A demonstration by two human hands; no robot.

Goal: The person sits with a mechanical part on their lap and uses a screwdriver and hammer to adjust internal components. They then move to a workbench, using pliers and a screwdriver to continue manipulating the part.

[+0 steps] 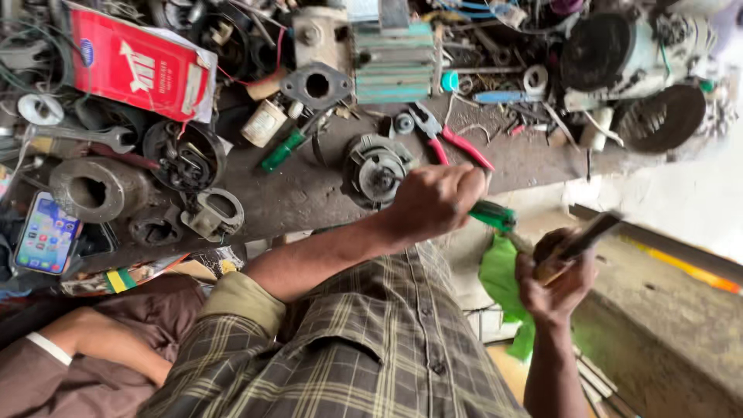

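Head view: the left hand is curled into a fist around a green-handled screwdriver, whose glossy plastic grip juts toward three o'clock. Just beside it, at about four o'clock, the right hand is wrapped around a dark, blurred tool handle; its exact make cannot be told. Behind both hangs one crumpled green plastic bag. At eleven o'clock from the left hand sits a round, greasy metal motor part on the grimy workbench. One pair of red-handled pliers lies at twelve o'clock. Far toward nine o'clock rest one smartphone and one red cardboard box.
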